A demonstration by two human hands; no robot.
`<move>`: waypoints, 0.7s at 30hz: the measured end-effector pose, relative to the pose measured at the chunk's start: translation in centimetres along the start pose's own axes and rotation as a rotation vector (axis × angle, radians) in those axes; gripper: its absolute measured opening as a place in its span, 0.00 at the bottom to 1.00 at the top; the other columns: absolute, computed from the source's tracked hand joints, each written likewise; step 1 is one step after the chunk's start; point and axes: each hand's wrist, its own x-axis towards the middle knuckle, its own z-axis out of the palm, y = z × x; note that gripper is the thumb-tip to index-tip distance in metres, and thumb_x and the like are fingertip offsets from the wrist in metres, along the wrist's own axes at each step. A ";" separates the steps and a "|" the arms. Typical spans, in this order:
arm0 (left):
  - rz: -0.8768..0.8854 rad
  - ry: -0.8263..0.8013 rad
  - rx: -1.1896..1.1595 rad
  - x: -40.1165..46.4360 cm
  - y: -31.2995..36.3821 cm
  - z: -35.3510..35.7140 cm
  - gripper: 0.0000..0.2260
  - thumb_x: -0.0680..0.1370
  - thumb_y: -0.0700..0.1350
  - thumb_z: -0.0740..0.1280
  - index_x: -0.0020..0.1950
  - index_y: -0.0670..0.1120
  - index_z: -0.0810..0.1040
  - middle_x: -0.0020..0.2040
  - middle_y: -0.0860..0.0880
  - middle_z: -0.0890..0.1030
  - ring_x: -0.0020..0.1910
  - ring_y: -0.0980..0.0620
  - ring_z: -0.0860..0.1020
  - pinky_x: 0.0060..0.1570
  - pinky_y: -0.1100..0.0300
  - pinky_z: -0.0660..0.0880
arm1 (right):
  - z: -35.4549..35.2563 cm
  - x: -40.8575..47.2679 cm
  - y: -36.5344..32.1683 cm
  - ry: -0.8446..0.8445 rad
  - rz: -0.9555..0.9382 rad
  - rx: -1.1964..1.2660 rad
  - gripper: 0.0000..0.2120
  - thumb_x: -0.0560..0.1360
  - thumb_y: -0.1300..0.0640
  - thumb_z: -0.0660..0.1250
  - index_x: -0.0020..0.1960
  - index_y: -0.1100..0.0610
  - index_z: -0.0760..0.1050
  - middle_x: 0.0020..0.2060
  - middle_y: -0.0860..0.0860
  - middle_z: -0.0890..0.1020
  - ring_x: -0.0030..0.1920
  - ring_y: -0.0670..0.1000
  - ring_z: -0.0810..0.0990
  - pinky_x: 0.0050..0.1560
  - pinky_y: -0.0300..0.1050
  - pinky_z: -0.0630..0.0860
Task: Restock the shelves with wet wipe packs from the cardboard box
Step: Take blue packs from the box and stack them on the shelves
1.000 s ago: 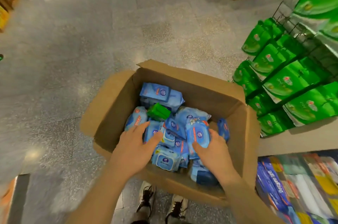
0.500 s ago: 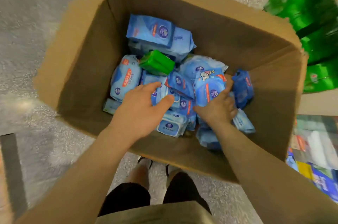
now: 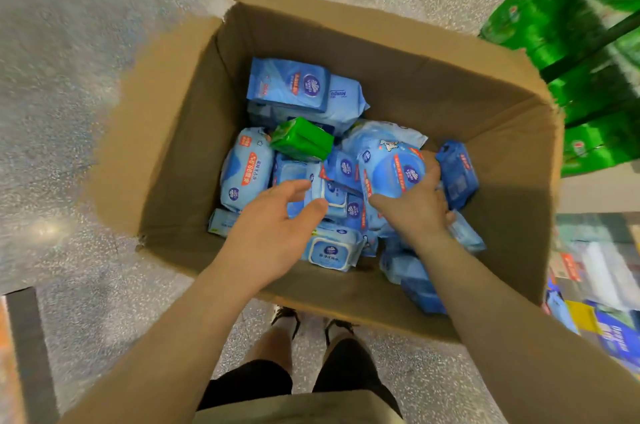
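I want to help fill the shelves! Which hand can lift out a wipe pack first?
Probably the right hand: it already grips a blue wipe pack in the cardboard box. The left hand hovers open over the pile, holding nothing.

— What's hidden?
— The right hand (image 3: pixel 414 205) covers the lower part of its pack (image 3: pixel 393 169); packs beneath its fingers are buried.
— And the green shelf goods (image 3: pixel 588 53)?
— Blurred, cut by the edge.

The right hand (image 3: pixel 417 205) has tilted its blue pack (image 3: pixel 393 170) upward.
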 end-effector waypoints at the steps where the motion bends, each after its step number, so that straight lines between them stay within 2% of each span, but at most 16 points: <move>1: -0.016 -0.002 -0.048 -0.3 0.5 0.0 0.21 0.78 0.60 0.65 0.69 0.57 0.74 0.64 0.60 0.77 0.63 0.61 0.75 0.66 0.59 0.70 | -0.8 -1.1 -0.6 -0.004 -0.007 0.031 0.62 0.53 0.34 0.75 0.79 0.46 0.49 0.67 0.60 0.73 0.68 0.65 0.72 0.70 0.64 0.65; 3: -0.068 -0.009 -0.160 -1.0 2.0 0.2 0.20 0.77 0.60 0.66 0.68 0.57 0.75 0.63 0.60 0.78 0.62 0.60 0.75 0.65 0.59 0.70 | -2.9 -3.4 -1.5 0.001 -0.042 0.097 0.61 0.49 0.33 0.75 0.76 0.47 0.54 0.64 0.57 0.76 0.65 0.62 0.75 0.66 0.63 0.72; 5: -0.144 -0.018 -0.301 -2.0 4.0 0.5 0.21 0.77 0.60 0.66 0.69 0.58 0.73 0.63 0.59 0.76 0.61 0.58 0.75 0.61 0.59 0.69 | -5.6 -6.1 -2.0 0.014 -0.103 0.170 0.54 0.50 0.34 0.78 0.71 0.47 0.61 0.60 0.52 0.78 0.61 0.58 0.78 0.62 0.56 0.76; 7: -0.224 -0.070 -0.462 -2.8 6.0 1.1 0.28 0.72 0.64 0.68 0.71 0.57 0.71 0.63 0.58 0.75 0.61 0.54 0.75 0.60 0.55 0.72 | -8.5 -8.8 -2.0 0.034 -0.171 0.169 0.51 0.52 0.34 0.79 0.69 0.47 0.62 0.61 0.49 0.77 0.63 0.56 0.77 0.61 0.54 0.75; 8: -0.268 -0.112 -0.547 -3.2 7.0 1.5 0.32 0.70 0.66 0.69 0.71 0.55 0.71 0.61 0.56 0.76 0.59 0.52 0.76 0.59 0.52 0.74 | -10.0 -10.2 -1.9 0.052 -0.209 0.149 0.54 0.52 0.32 0.77 0.71 0.48 0.61 0.63 0.50 0.77 0.65 0.57 0.76 0.63 0.57 0.74; 11: -0.333 -0.266 -0.828 -4.8 10.3 3.0 0.36 0.64 0.68 0.73 0.68 0.53 0.73 0.51 0.52 0.81 0.47 0.49 0.80 0.45 0.52 0.79 | -14.0 -14.0 -0.8 0.248 -0.364 0.036 0.62 0.55 0.28 0.77 0.79 0.56 0.58 0.68 0.54 0.75 0.69 0.57 0.72 0.66 0.60 0.73; 13: -0.278 -0.367 -0.971 -6.5 12.8 4.4 0.41 0.59 0.67 0.76 0.68 0.53 0.73 0.53 0.52 0.84 0.39 0.52 0.82 0.30 0.58 0.77 | -16.5 -16.1 0.6 0.371 -0.463 0.019 0.63 0.56 0.28 0.76 0.80 0.59 0.57 0.69 0.56 0.74 0.69 0.58 0.73 0.62 0.62 0.76; 14: -0.210 -0.386 -1.009 -7.4 14.1 5.3 0.38 0.61 0.64 0.78 0.67 0.53 0.74 0.53 0.52 0.85 0.37 0.53 0.83 0.28 0.60 0.76 | -17.6 -17.1 1.3 0.388 -0.463 -0.003 0.63 0.56 0.28 0.74 0.81 0.56 0.56 0.69 0.55 0.75 0.68 0.59 0.75 0.60 0.63 0.77; 15: -0.157 -0.382 -1.033 -8.4 15.1 6.3 0.36 0.62 0.60 0.79 0.66 0.51 0.75 0.52 0.51 0.86 0.38 0.53 0.84 0.29 0.59 0.78 | -18.6 -18.0 1.9 0.427 -0.455 -0.039 0.60 0.57 0.29 0.72 0.81 0.55 0.57 0.67 0.55 0.76 0.65 0.60 0.76 0.58 0.64 0.77; 17: -0.097 -0.396 -1.080 -10.4 16.9 8.0 0.38 0.59 0.53 0.82 0.67 0.48 0.75 0.53 0.49 0.86 0.47 0.49 0.86 0.40 0.53 0.82 | -20.4 -19.8 3.2 0.494 -0.459 -0.114 0.53 0.60 0.35 0.68 0.80 0.58 0.62 0.62 0.55 0.78 0.59 0.62 0.79 0.54 0.65 0.77; 19: -0.074 -0.408 -1.117 -12.1 18.2 9.5 0.35 0.63 0.47 0.82 0.68 0.46 0.74 0.55 0.45 0.85 0.51 0.44 0.85 0.42 0.50 0.82 | -22.6 -21.2 4.8 0.481 -0.468 -0.125 0.52 0.62 0.33 0.65 0.80 0.56 0.61 0.65 0.52 0.77 0.62 0.59 0.76 0.61 0.63 0.73; 21: -0.040 -0.446 -1.112 -13.5 19.6 10.9 0.29 0.67 0.44 0.79 0.66 0.45 0.75 0.55 0.43 0.85 0.52 0.42 0.84 0.45 0.45 0.82 | -25.3 -22.2 7.5 0.421 -0.390 0.018 0.54 0.63 0.26 0.62 0.82 0.53 0.57 0.73 0.50 0.70 0.72 0.54 0.68 0.72 0.59 0.64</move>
